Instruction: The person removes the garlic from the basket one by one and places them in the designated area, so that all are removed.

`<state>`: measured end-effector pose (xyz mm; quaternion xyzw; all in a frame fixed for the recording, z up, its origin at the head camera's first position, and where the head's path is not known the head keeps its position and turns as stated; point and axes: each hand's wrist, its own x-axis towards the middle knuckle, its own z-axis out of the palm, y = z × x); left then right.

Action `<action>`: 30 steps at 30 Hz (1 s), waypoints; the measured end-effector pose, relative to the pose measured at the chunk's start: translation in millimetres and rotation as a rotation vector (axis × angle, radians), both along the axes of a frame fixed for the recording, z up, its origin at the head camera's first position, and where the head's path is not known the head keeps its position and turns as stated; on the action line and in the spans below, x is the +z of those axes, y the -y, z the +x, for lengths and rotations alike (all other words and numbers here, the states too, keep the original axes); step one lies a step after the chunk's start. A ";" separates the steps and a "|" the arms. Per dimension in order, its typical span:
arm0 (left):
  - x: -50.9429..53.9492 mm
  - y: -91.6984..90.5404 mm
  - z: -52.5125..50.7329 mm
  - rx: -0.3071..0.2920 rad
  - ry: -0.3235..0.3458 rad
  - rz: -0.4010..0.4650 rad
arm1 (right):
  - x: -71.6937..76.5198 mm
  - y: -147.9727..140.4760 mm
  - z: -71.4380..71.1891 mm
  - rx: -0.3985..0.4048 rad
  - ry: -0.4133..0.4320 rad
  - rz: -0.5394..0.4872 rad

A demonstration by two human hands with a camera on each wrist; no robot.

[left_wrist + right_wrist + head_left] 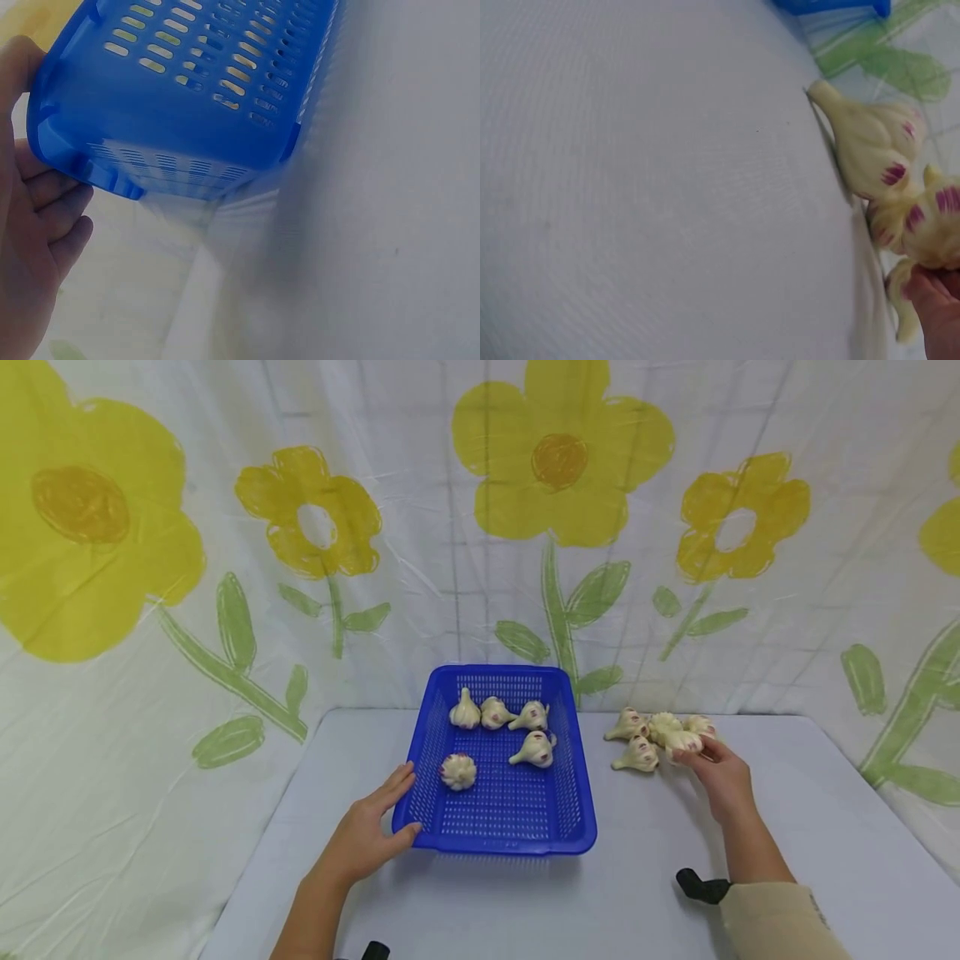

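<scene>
Five garlic bulbs (534, 749) sit in a blue basket (495, 845), lower centre of frame | left hand (363, 839) spread wide, touching its lower-left corner | right hand (726, 783) pinching one bulb (681, 742) beside a small cluster of bulbs (637, 754) on the white table (637, 860), right of centre | flowered sheet (427, 610) behind, upper frame

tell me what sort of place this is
Probably a staged tabletop work area: a white table, a flower-printed curtain hung close behind it, and a blue basket with some garlic bulbs inside.
</scene>
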<state>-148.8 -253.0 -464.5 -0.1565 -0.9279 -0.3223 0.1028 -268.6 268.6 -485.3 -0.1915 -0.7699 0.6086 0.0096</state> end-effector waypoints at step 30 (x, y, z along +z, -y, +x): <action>0.0 -1.4 0.4 0.014 -0.014 -0.008 | -19.2 2.8 -1.4 -0.009 0.051 0.016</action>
